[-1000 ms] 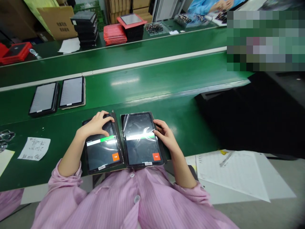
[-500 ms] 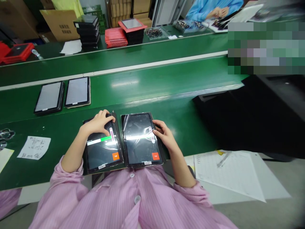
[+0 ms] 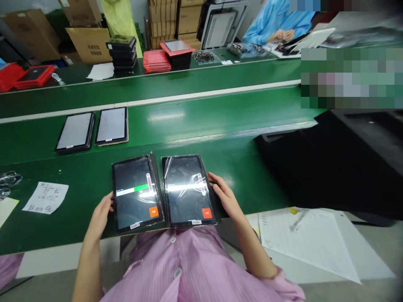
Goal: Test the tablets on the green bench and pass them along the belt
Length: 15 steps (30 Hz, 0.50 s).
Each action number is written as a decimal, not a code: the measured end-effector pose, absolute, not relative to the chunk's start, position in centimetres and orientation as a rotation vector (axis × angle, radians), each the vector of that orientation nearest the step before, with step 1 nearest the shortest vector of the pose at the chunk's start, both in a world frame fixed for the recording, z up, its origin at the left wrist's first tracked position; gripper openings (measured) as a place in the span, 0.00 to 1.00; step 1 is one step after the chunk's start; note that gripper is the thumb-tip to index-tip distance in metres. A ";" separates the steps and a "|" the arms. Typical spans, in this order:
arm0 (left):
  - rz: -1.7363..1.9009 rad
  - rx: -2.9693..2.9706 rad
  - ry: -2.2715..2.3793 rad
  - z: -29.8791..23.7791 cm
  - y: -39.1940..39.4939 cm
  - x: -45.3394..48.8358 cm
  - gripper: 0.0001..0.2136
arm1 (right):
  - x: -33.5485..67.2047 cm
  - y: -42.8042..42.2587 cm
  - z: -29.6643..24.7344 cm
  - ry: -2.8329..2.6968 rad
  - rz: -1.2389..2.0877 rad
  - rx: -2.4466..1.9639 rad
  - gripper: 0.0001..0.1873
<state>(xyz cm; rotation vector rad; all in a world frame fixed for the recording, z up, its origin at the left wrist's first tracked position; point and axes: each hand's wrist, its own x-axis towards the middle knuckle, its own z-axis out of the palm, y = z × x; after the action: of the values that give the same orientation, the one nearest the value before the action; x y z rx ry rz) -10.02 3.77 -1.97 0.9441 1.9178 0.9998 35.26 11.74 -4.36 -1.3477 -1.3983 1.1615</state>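
Observation:
Two dark tablets lie side by side at the table's near edge. The left tablet (image 3: 134, 209) shows a green-and-white bar and an orange "Fail" box. The right tablet (image 3: 185, 205) also shows a "Fail" box under a bright glare streak; its clear film is wrinkled. At the left tablet's outer edge, my left hand (image 3: 100, 216) has its curled fingers against the side, fingertips partly hidden. My right hand (image 3: 225, 195) grips the outer edge of the right tablet, thumb and index finger at the rim, the other fingers mostly out of sight. Dark covers show beneath both tablets.
Two lit tablets (image 3: 74, 130) lie farther back on the green surface. At left is a handwritten note (image 3: 46, 197). A black cloth-like cover (image 3: 330, 163) spans the right side above printed sheets (image 3: 302, 239). Across the line, a person in blue sleeves (image 3: 262, 21) works near stacked red sleeves (image 3: 156, 61).
My left hand has moved off the left tablet's screen to its left edge. My right thumb has slid off the screen to the rim. The view has shifted slightly.

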 end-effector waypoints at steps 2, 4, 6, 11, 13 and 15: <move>1.071 0.852 1.904 -2.1 3.6 -9.0 0.39 | 34.6 12.6 -4.2 -1.391 1.155 -1.363 0.23; 1.147 0.779 1.902 -1.8 3.9 -8.0 0.39 | 34.0 13.3 -4.2 -1.353 1.164 -1.373 0.23; 1.221 0.733 1.877 -1.3 4.2 -7.5 0.38 | 33.5 13.6 -4.3 -1.333 1.147 -1.375 0.22; 1.332 0.704 1.748 -0.2 4.5 -7.3 0.33 | 32.9 13.1 -4.8 -1.394 0.964 -1.373 0.22; 1.298 0.707 1.709 0.0 4.6 -7.4 0.34 | 32.7 13.0 -5.0 -1.394 0.913 -1.385 0.22; 1.235 0.711 1.700 0.1 4.6 -7.5 0.36 | 32.6 13.0 -5.1 -1.370 0.904 -1.386 0.23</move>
<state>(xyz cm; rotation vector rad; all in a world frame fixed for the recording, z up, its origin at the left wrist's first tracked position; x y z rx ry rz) -7.52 4.63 0.07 0.7113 1.6995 1.2351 32.56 12.95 -5.12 -1.3862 -1.3704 0.9044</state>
